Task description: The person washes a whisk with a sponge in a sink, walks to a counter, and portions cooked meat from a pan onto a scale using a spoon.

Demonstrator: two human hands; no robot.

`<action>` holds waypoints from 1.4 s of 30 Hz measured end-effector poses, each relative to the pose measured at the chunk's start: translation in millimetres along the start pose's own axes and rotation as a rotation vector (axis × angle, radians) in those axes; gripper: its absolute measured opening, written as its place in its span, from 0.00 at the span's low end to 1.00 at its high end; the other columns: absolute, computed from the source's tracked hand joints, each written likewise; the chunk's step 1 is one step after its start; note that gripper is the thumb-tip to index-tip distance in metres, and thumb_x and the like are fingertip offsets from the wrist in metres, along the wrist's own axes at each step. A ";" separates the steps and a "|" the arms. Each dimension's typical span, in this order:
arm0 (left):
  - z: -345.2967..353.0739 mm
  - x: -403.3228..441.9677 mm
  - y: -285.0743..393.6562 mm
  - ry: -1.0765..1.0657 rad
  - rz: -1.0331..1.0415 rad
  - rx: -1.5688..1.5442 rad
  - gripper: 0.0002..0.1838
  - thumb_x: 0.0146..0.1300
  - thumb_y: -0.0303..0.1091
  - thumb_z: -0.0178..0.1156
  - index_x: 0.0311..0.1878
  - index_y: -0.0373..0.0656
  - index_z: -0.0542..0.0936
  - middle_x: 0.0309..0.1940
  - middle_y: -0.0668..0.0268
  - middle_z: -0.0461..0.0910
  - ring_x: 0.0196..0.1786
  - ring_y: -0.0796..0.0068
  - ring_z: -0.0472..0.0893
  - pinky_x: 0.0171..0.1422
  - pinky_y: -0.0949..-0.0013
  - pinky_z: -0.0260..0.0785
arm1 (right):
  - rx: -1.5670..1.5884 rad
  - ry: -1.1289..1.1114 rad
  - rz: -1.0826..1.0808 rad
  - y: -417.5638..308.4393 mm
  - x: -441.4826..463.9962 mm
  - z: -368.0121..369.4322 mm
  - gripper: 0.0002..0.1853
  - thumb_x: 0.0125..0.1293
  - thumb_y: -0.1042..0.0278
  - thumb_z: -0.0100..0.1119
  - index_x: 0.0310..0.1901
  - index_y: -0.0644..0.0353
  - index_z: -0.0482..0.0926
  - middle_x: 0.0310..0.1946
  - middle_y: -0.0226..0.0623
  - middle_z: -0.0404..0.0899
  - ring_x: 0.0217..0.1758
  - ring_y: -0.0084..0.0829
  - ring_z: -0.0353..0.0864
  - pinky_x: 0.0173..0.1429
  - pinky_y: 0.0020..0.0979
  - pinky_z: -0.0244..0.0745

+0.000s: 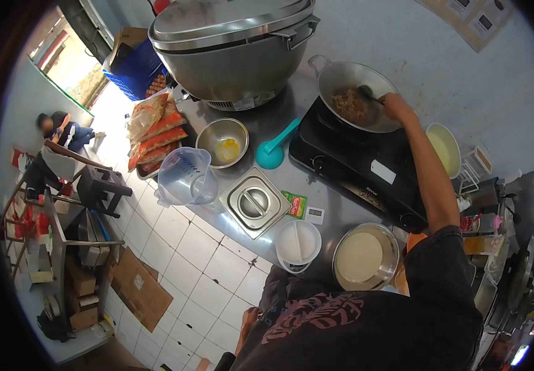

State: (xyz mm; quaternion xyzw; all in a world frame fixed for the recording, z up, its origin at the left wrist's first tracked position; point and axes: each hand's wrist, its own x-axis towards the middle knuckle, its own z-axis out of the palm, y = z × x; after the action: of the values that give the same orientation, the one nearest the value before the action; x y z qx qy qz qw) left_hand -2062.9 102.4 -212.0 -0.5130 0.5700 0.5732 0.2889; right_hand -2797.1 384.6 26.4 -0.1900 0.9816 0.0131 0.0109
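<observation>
My right hand is closed round the handle of a dark ladle, whose head rests in a metal wok. Brown, crumbly food lies in the wok beside the ladle. The wok sits on a black gas stove against the wall. Low at my side, away from the table, hangs my left hand; its fingers are small and partly hidden, so their pose is unclear. Nearest to it on the table is a white lidded tub.
A large steel cooker stands at the back. Around the table are a steel bowl, a clear jug, a teal scoop, a lidded steel pan, a batter bowl and packed bags. A person sits far left.
</observation>
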 end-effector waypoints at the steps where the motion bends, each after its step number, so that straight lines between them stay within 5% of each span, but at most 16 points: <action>1: 1.2 1.3 -0.8 0.005 -0.001 -0.020 0.21 0.62 0.38 0.50 0.49 0.28 0.76 0.42 0.55 0.81 0.44 0.64 0.80 0.48 0.67 0.72 | 0.113 -0.050 0.010 -15.9 -10.3 -15.6 0.21 0.52 0.73 0.50 0.49 0.54 0.81 0.35 0.51 0.82 0.38 0.43 0.82 0.45 0.39 0.75; 6: 0.1 1.7 1.7 -0.005 0.030 0.012 0.21 0.62 0.38 0.50 0.49 0.28 0.76 0.42 0.54 0.81 0.44 0.63 0.81 0.48 0.67 0.73 | 0.534 -0.143 -0.002 -48.4 -43.5 -44.2 0.24 0.50 0.73 0.49 0.52 0.55 0.80 0.29 0.45 0.80 0.31 0.38 0.77 0.41 0.33 0.73; 12: -0.9 6.3 -5.9 -0.016 0.015 0.002 0.21 0.62 0.38 0.51 0.50 0.29 0.75 0.43 0.55 0.81 0.43 0.63 0.81 0.47 0.67 0.73 | 0.254 -0.148 -0.252 -43.8 -70.4 -51.7 0.24 0.50 0.75 0.48 0.51 0.56 0.79 0.36 0.56 0.80 0.39 0.47 0.81 0.48 0.39 0.74; 21: -3.4 -0.1 13.6 -0.034 -0.017 -0.018 0.19 0.64 0.39 0.51 0.52 0.35 0.74 0.43 0.58 0.80 0.41 0.65 0.80 0.41 0.63 0.74 | -0.063 -0.118 0.187 -46.0 -67.0 -70.4 0.16 0.55 0.73 0.49 0.44 0.58 0.82 0.39 0.57 0.79 0.45 0.53 0.79 0.48 0.45 0.75; 33: 0.3 -0.8 4.0 -0.019 -0.007 -0.031 0.22 0.62 0.40 0.52 0.51 0.31 0.75 0.43 0.57 0.81 0.42 0.64 0.81 0.42 0.66 0.74 | 0.295 -0.043 -0.237 -99.2 -64.8 -43.8 0.17 0.53 0.71 0.49 0.43 0.62 0.82 0.36 0.58 0.80 0.42 0.51 0.80 0.49 0.42 0.73; 36: 1.7 5.6 -8.8 -0.021 0.032 -0.025 0.22 0.62 0.40 0.51 0.50 0.30 0.75 0.43 0.56 0.81 0.42 0.64 0.81 0.44 0.67 0.73 | 0.237 -0.042 -0.262 -105.3 -92.6 -70.2 0.19 0.53 0.72 0.49 0.45 0.62 0.82 0.31 0.54 0.81 0.34 0.45 0.82 0.41 0.40 0.75; 39: 2.5 10.9 -10.6 -0.019 0.039 -0.006 0.22 0.62 0.40 0.51 0.50 0.30 0.75 0.43 0.56 0.81 0.42 0.64 0.81 0.45 0.67 0.73 | 0.434 -0.359 0.041 -117.3 -103.7 -102.4 0.21 0.53 0.72 0.49 0.50 0.65 0.79 0.23 0.42 0.78 0.23 0.31 0.77 0.29 0.32 0.73; 42: 0.2 -0.4 7.2 -0.026 0.031 0.002 0.22 0.62 0.40 0.52 0.51 0.29 0.75 0.43 0.56 0.81 0.42 0.63 0.81 0.46 0.66 0.73 | 0.822 -0.407 0.159 -100.9 -89.3 -87.6 0.24 0.56 0.72 0.49 0.56 0.68 0.74 0.19 0.30 0.71 0.18 0.17 0.67 0.20 0.22 0.63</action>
State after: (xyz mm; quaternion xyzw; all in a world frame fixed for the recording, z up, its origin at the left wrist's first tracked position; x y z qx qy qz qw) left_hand -2069.5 101.4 -209.1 -0.4960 0.5747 0.5838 0.2879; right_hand -2678.0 321.7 114.1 -0.0875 0.8948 -0.3392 0.2766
